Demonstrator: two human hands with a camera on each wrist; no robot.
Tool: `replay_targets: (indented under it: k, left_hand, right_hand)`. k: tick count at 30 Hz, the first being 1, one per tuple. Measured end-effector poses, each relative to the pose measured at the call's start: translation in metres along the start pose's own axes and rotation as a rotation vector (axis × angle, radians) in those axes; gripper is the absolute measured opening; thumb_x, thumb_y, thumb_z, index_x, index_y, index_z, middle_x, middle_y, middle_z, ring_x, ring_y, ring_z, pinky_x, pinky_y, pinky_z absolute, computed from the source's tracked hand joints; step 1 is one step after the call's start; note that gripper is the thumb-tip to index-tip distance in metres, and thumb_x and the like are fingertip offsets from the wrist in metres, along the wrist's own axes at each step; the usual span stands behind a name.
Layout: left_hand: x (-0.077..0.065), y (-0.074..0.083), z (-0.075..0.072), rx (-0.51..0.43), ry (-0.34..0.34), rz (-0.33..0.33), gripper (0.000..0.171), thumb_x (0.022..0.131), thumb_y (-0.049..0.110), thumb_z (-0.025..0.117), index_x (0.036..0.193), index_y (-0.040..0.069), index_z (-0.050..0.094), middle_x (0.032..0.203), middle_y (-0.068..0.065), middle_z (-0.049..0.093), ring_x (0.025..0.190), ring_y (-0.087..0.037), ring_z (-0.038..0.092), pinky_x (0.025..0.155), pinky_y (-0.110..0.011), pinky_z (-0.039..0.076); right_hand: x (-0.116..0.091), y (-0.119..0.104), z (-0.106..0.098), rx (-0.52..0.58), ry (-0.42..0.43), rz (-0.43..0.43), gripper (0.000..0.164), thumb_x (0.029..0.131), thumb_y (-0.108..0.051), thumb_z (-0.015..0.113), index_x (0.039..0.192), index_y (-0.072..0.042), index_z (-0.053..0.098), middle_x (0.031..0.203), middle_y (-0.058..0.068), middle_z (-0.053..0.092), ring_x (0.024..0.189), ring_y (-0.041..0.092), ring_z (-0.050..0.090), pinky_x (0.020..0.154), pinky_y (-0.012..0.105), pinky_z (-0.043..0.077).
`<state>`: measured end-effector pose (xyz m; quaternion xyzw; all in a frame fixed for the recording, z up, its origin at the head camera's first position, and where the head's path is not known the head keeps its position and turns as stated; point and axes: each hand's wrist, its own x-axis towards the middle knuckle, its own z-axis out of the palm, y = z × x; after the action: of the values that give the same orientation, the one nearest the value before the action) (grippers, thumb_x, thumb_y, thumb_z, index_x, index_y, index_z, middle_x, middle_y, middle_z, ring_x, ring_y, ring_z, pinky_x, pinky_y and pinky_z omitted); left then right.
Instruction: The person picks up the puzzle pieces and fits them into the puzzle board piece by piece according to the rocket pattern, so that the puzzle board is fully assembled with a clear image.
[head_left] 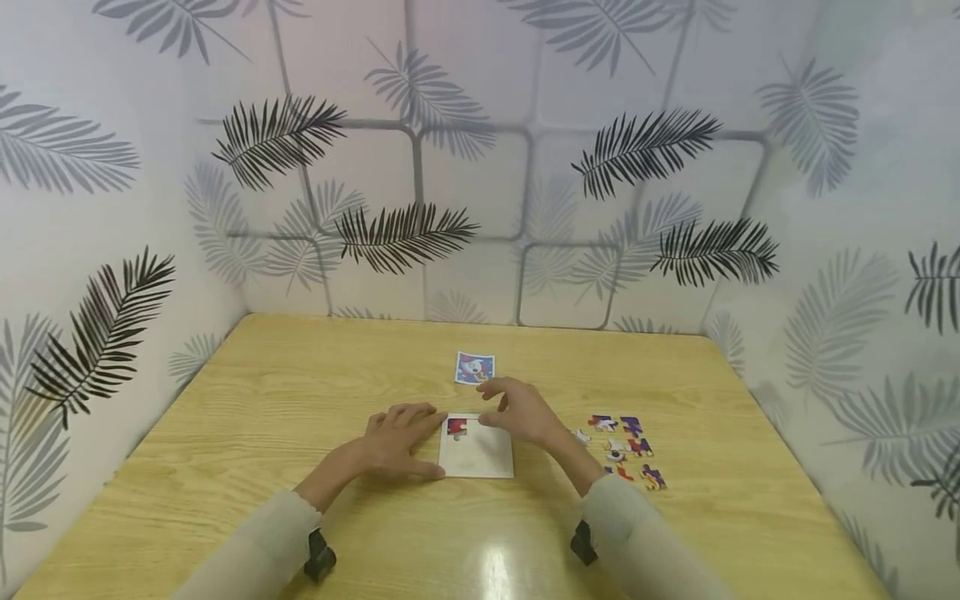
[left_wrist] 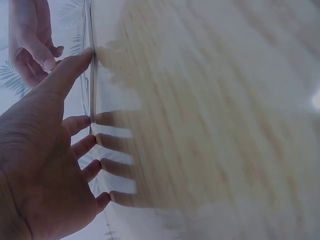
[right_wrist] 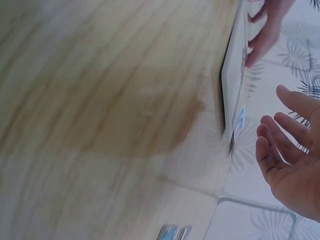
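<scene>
A small white square puzzle board (head_left: 480,458) lies on the table, with a red and purple jigsaw piece (head_left: 456,427) in its upper left corner. My left hand (head_left: 397,442) has its fingers spread, thumb and fingertips touching the board's left side; the left wrist view also shows this hand (left_wrist: 50,145) at the board's edge. Over the board's upper right corner hovers my right hand (head_left: 525,412), fingers loosely bent. In the right wrist view this hand (right_wrist: 295,150) shows nothing between thumb and fingers, apart from the board.
Several loose jigsaw pieces (head_left: 617,451) lie to the right of the board, some partly hidden behind the right forearm. A small printed picture of a white cartoon animal (head_left: 475,367) lies beyond the board. The wooden table (head_left: 337,358) meets leaf-patterned walls at its back and sides.
</scene>
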<state>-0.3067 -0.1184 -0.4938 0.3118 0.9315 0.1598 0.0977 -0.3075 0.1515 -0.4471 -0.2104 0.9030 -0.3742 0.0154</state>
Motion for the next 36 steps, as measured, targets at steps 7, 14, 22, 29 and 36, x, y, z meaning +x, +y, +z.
replay_targets:
  k: [7, 14, 22, 29, 36]
  left_hand:
    - [-0.002, 0.005, -0.002, -0.002, -0.013, -0.004, 0.096, 0.09, 0.066, 0.068, 0.166, 0.022, 0.03, 0.168, -0.009, 0.027, 0.151, -0.042, 0.022, 0.112, -0.071, 0.023]
    - [-0.006, 0.01, -0.008, -0.012, -0.015, 0.011, 0.097, 0.091, 0.065, 0.068, 0.165, 0.016, 0.03, 0.166, -0.014, 0.028, 0.15, -0.045, 0.022, 0.111, -0.072, 0.023]
    - [-0.002, 0.004, -0.001, -0.008, -0.005, 0.002, 0.096, 0.09, 0.065, 0.069, 0.166, 0.021, 0.029, 0.167, -0.009, 0.027, 0.151, -0.043, 0.021, 0.112, -0.071, 0.023]
    - [-0.002, 0.003, -0.001, -0.022, -0.008, -0.002, 0.096, 0.089, 0.065, 0.07, 0.166, 0.023, 0.028, 0.168, -0.009, 0.026, 0.151, -0.042, 0.021, 0.112, -0.071, 0.022]
    - [-0.002, 0.005, -0.001, -0.026, -0.004, -0.004, 0.096, 0.089, 0.064, 0.07, 0.166, 0.023, 0.029, 0.168, -0.008, 0.027, 0.151, -0.042, 0.021, 0.112, -0.071, 0.022]
  right_hand:
    - [-0.013, 0.006, -0.013, 0.049, 0.025, 0.055, 0.05, 0.093, -0.011, 0.078, 0.14, -0.002, 0.063, 0.134, 0.019, 0.065, 0.095, 0.023, 0.064, 0.071, 0.032, 0.055]
    - [-0.023, 0.02, -0.026, 0.072, 0.02, 0.081, 0.054, 0.094, -0.013, 0.076, 0.144, -0.002, 0.058, 0.14, 0.02, 0.061, 0.084, 0.019, 0.063, 0.066, 0.032, 0.055]
    - [-0.034, 0.035, -0.037, 0.1, 0.026, 0.101, 0.054, 0.095, -0.01, 0.074, 0.145, 0.0, 0.056, 0.139, 0.024, 0.061, 0.065, 0.021, 0.058, 0.054, 0.029, 0.052]
    - [-0.043, 0.046, -0.048, 0.106, 0.009, 0.138, 0.051, 0.097, -0.01, 0.071, 0.145, 0.0, 0.057, 0.141, 0.024, 0.059, 0.056, 0.02, 0.055, 0.047, 0.024, 0.044]
    - [-0.051, 0.053, -0.062, 0.058, 0.025, 0.13, 0.045, 0.097, -0.008, 0.071, 0.14, 0.001, 0.06, 0.138, 0.024, 0.062, 0.051, 0.018, 0.048, 0.045, 0.026, 0.041]
